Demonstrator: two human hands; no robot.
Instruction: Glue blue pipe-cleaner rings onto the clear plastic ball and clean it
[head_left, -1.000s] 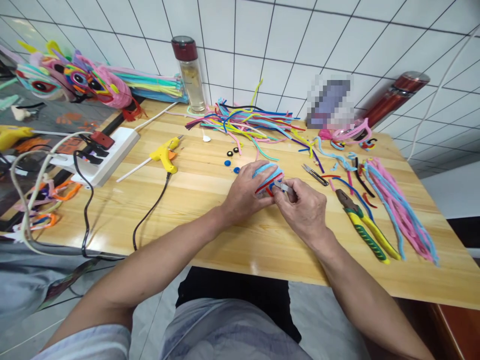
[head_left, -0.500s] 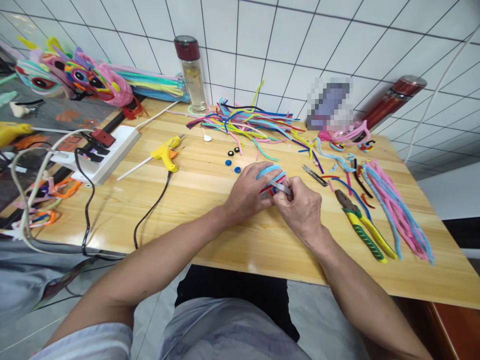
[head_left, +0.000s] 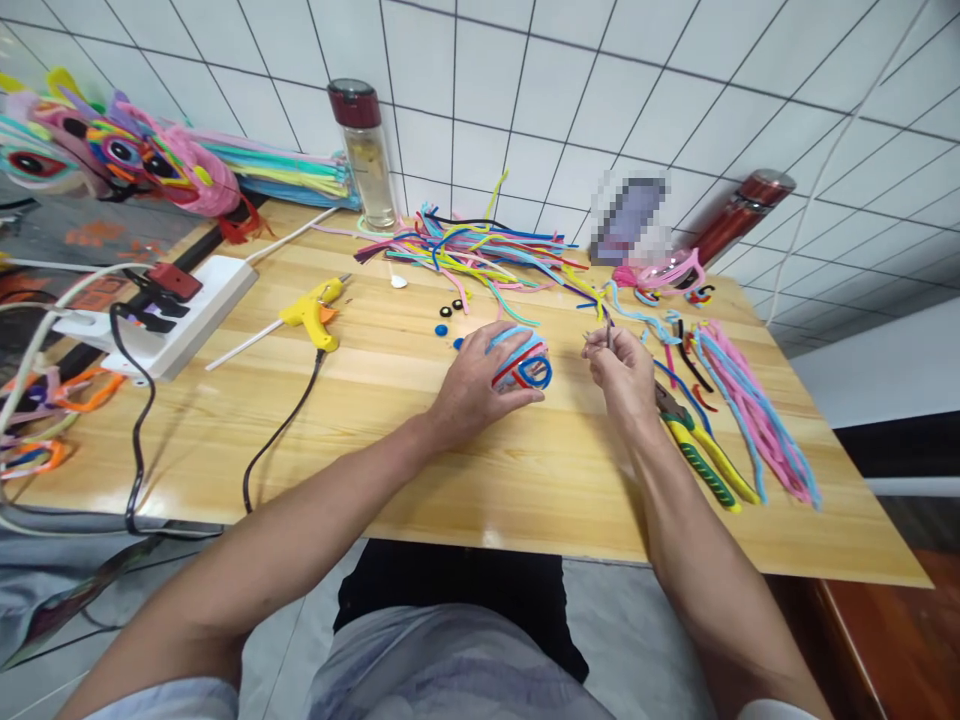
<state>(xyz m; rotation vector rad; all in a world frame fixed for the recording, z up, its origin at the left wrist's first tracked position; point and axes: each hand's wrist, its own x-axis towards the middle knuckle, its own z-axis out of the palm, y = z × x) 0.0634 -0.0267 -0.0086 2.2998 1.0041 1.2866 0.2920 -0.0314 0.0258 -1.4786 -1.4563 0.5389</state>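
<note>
My left hand (head_left: 480, 385) is wrapped round a light blue, red and dark blue piece made of fuzzy stems (head_left: 523, 362), with a blue ring on its right side. My right hand (head_left: 619, 365) is off to the right, its fingers closed on a small metal tool (head_left: 609, 335), mostly hidden by the fingers. Green and yellow pliers (head_left: 701, 450) lie just right of that hand. Small black rings (head_left: 451, 307) and a blue disc (head_left: 441, 330) rest beyond my left hand.
A yellow glue gun (head_left: 311, 312) and a white power strip (head_left: 187, 320) lie on the left. Loose coloured stems (head_left: 480, 250) are spread along the wall beside a glass bottle (head_left: 364, 155). Pink and blue stems (head_left: 757, 410) lie at the right.
My right hand has moved away from the fuzzy piece, to the right, with the metal tool. The blue ring on the piece now shows. The whole view has shifted slightly.
</note>
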